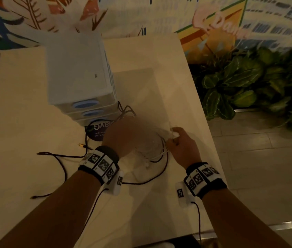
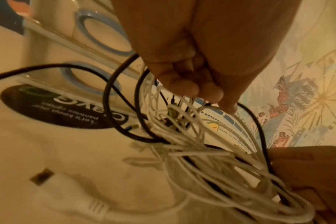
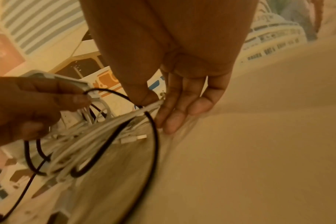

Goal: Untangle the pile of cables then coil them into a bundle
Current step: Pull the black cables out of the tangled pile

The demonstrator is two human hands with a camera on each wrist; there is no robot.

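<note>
You are working at the near-centre of the pale table (image 1: pixel 25 108), which gives the slack room to trail off without snagging. At the far left of the work spot stands a stack of white drawers (image 1: pixel 77 68) with blue ring pulls, and a dark round sticker (image 1: pixel 97 131) lies on the table at its foot; both are close enough that loose loops could catch on them.

The tangle of cables (image 1: pixel 152 149), mostly white with a few black strands, hangs between your hands just above the table, lifted, it seems, so the loops fall open and you can see which line crosses which. One black cable (image 1: pixel 59 156) runs from it leftward across the table and ends near a small gold-tipped plug (image 1: pixel 81 145), laid out flat where it cannot knot again.

Your left hand (image 2: pixel 192 63) has its fingers curled round the top of the tangle, holding it up as the anchor. Your right hand (image 3: pixel 169 84) pinches several white strands between thumb and forefinger at the right side of the bundle, the other fingers loosely extended, probably to draw those strands clear of the rest.

Untangling looks only begun; no coil is formed yet.
</note>
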